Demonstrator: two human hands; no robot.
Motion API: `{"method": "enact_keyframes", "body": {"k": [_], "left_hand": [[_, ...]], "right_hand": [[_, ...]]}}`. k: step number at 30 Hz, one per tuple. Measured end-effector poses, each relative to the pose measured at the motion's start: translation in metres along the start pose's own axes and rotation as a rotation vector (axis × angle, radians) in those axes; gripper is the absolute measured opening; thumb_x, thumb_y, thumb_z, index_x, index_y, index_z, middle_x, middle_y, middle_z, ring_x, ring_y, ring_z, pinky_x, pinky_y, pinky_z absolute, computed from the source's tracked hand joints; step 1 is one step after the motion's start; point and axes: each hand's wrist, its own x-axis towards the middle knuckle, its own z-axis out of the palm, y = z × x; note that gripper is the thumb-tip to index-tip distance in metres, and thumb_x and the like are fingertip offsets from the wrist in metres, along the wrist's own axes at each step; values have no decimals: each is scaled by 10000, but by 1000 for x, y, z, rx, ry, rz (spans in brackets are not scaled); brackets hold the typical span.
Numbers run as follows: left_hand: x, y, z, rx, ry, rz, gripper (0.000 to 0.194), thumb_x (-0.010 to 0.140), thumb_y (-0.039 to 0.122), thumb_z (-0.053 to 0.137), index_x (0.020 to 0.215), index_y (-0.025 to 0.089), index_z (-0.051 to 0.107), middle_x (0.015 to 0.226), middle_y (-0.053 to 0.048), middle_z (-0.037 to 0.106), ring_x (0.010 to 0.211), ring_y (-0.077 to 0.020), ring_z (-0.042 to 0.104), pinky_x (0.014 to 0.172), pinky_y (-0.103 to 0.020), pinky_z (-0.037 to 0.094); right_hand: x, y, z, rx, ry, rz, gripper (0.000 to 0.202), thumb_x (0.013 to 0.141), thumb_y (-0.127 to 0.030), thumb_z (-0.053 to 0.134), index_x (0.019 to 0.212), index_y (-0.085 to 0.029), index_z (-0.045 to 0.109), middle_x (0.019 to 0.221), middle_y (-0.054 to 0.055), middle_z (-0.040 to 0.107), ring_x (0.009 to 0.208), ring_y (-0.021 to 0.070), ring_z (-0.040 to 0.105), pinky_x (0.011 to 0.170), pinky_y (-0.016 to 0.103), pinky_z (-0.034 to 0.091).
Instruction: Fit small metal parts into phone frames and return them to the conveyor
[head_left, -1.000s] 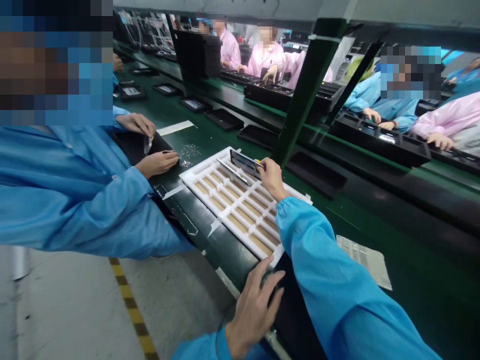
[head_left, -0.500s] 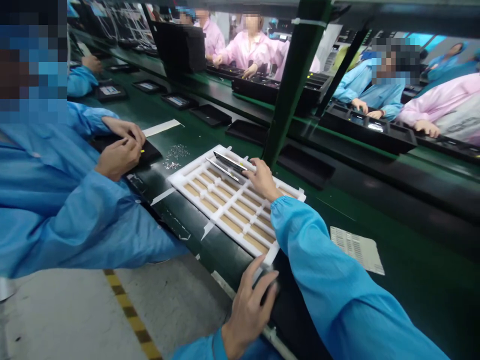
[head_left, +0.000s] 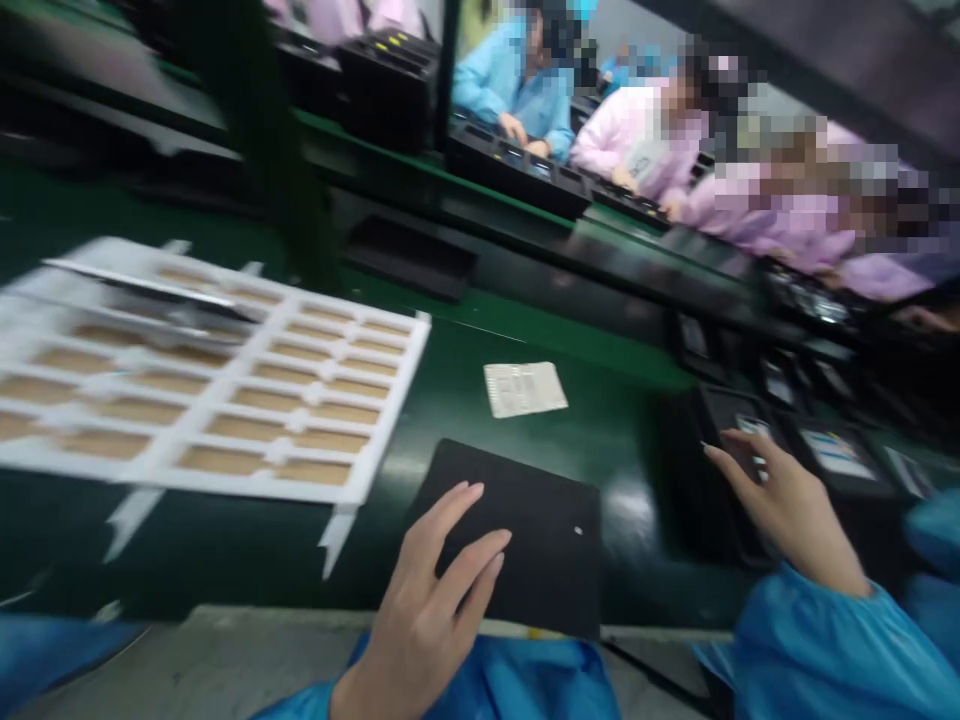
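Note:
My left hand [head_left: 439, 600], fingers apart and holding nothing, hovers over the near left edge of a black mat [head_left: 525, 530] that bears one tiny pale piece [head_left: 578, 531]. At the right, my right hand [head_left: 787, 500] reaches over a black tray [head_left: 716, 510], fingers curled beside a small device [head_left: 752, 428]; whether it grips anything is blurred. A white foam tray [head_left: 390, 400] with tan compartments lies at the left, two slim devices [head_left: 161, 290] leaning in its far part.
A pale label sheet [head_left: 526, 388] lies beyond the mat. More black trays with devices [head_left: 840, 453] stand at the right. A dark post [head_left: 262, 130] rises behind the foam tray. Several people [head_left: 517, 80] work across the line; a blue sleeve [head_left: 934, 530] is at the far right.
The view has swung right. My right hand has left the devices in the foam tray and is now over the black tray at the right. My left hand is now over the mat, still open.

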Motion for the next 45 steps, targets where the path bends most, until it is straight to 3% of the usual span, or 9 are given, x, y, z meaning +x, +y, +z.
{"method": "enact_keyframes", "body": {"k": [3,6,15,20,26,30,35,40,45], "left_hand": [[17,13,17,-54,-112,109,297,922,73,564,1179,210,628,1439,-98,439,1355,-250,444,1109,-407,448],[31,27,37,-84,-223,196,260,940,117,553,1170,216,624,1458,-93,420,1359,-251,430,1085,-417,469],[52,57,87,-188,-620,123,231,993,237,462,1156,278,620,1485,-35,422,1326,-256,473,1053,-464,496],[67,69,105,-381,-799,-47,223,987,297,482,1147,288,637,1453,-15,476,1291,-246,518,1083,-439,464],[84,94,128,-778,-809,-358,412,944,380,559,1347,301,526,1406,-83,529,1208,-257,583,909,-355,559],[86,107,143,-1168,-500,-638,573,919,469,592,1419,261,404,1485,-136,433,1341,-277,477,1006,-356,508],[85,89,138,-1190,-218,-917,464,843,492,680,1172,193,550,1186,-100,661,1065,-251,659,875,-356,566],[89,45,108,-1106,-165,-919,506,806,507,708,1161,168,587,1071,-87,703,906,-231,686,783,-321,562],[103,11,72,-754,-474,-626,383,911,504,572,1072,161,626,1013,-61,688,897,-211,644,739,-265,505]], "right_hand": [[-19,82,12,-133,56,220,893,802,-812,319,1160,-47,609,1091,268,657,1036,404,619,884,523,492],[-30,118,28,-175,64,316,836,851,-739,324,1263,-49,552,1179,258,632,1101,391,599,929,519,472],[-24,137,34,-237,121,392,698,923,-594,431,1381,-67,467,1131,248,649,1000,360,636,828,450,486],[-20,144,22,-281,211,370,521,992,-456,310,1069,-84,666,774,193,674,697,313,647,669,402,460],[-47,83,12,-170,487,76,365,1016,-315,375,1142,-93,635,1084,193,693,1001,301,672,827,388,514],[-85,-12,21,85,478,-438,261,967,-109,484,1203,-149,587,1078,106,712,1102,238,648,1017,393,466],[-91,-57,27,373,277,-540,404,1040,-427,353,1236,-149,571,1184,127,673,1147,241,612,1012,400,459],[-68,32,26,-91,410,102,540,933,-598,470,1149,-125,616,1098,202,620,1042,380,572,834,509,464],[-65,78,24,-295,281,139,608,954,-641,262,893,-154,621,798,129,584,766,311,565,643,405,419]]}}
